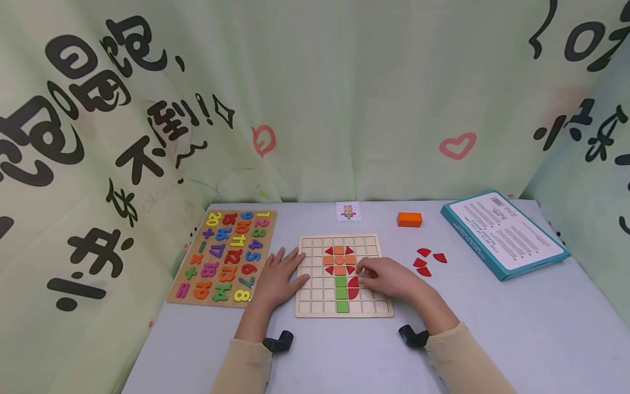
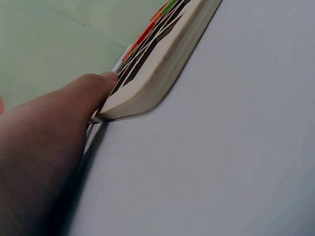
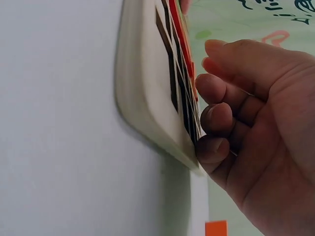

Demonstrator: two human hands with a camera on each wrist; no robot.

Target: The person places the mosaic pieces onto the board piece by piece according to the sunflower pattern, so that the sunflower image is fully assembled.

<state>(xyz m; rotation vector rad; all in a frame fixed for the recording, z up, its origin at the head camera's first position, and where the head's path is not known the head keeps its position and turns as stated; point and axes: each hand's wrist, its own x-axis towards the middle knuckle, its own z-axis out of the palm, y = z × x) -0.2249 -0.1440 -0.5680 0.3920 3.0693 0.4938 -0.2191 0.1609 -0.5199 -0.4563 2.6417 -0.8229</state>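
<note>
A pale wooden grid board (image 1: 315, 310) lies mid-table, with orange squares (image 1: 339, 260), green squares (image 1: 342, 294) in a column and small red pieces set into it. My left hand (image 1: 279, 276) rests flat at the board's left edge, fingers spread, thumb on the rim; the left wrist view shows that thumb (image 2: 93, 91) against the board's corner. Over the right half hovers my right hand (image 1: 386, 276), fingers loosely bent, fingertips close beside a pair of curved red pieces (image 1: 353, 288). In the right wrist view no piece shows between the fingers (image 3: 216, 118); whether they touch the red pieces is unclear.
Several loose red pieces (image 1: 424, 262) lie right of the board. Behind them sit an orange block (image 1: 409, 220) and a teal-edged box (image 1: 509, 235). A small picture card (image 1: 348, 211) lies beyond the board. At left is a number puzzle board (image 1: 221, 257).
</note>
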